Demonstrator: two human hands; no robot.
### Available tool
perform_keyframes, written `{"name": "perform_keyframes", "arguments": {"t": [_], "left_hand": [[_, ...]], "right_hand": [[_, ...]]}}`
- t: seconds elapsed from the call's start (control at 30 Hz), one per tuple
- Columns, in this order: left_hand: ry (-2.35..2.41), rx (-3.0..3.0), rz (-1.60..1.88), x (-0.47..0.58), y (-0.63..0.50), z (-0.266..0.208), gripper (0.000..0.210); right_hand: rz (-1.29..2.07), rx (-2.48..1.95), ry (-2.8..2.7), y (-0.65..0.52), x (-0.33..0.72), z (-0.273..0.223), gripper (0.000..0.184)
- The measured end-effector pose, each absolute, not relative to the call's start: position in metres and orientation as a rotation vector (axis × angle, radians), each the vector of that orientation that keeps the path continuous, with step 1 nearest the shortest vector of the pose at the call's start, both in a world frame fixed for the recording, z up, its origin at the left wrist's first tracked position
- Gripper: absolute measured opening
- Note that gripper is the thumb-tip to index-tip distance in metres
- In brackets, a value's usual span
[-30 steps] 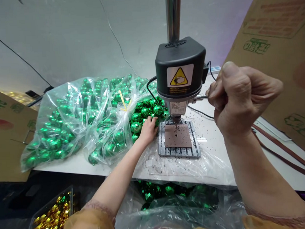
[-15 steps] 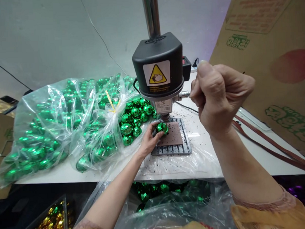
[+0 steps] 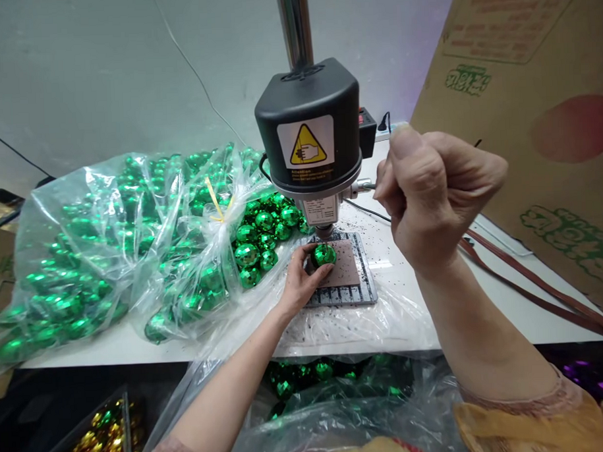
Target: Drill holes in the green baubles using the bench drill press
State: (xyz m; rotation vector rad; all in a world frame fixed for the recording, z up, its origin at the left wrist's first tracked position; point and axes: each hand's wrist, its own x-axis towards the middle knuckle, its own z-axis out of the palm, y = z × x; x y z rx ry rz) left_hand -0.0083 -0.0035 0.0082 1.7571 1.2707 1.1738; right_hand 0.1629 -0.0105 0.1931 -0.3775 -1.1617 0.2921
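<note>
My left hand (image 3: pixel 303 275) pinches a shiny green faceted ball (image 3: pixel 324 255) between thumb and fingers. The ball sits under the spindle of a black-topped bench drill press (image 3: pixel 311 130), over a brown pad (image 3: pixel 346 264) on the slotted metal base (image 3: pixel 366 276). My right hand (image 3: pixel 436 188) is closed in a fist at the drill's right side, around the end of its feed lever (image 3: pixel 364 186). The part of the lever inside the fist is hidden. Dark shavings lie scattered over the base and around it.
Clear plastic bags (image 3: pixel 104 246) of green balls fill the table's left side, one tied with a yellow tie (image 3: pixel 214 201). A large cardboard box (image 3: pixel 536 139) and a brown strap (image 3: pixel 536 287) are at right. Below the table edge stands a bin of gold balls (image 3: pixel 94 437).
My left hand and the green ball have shifted slightly to the right over the pad. The right hand stays on the lever. The whole view has moved a little.
</note>
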Motion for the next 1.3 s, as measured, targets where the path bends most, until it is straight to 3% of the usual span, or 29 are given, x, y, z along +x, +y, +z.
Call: {"name": "perform_keyframes", "arguments": {"t": [0.63, 1.3], "left_hand": [[1.222, 1.752, 1.211, 0.010, -0.009, 0.019, 0.046], [1.158, 1.763, 1.180, 0.005, -0.007, 0.011, 0.049]], "right_hand": [[0.285, -0.405, -1.220, 0.006, 0.167, 0.211, 0.044], [0.092, -0.438, -1.201, -0.015, 0.163, 0.167, 0.046]]}}
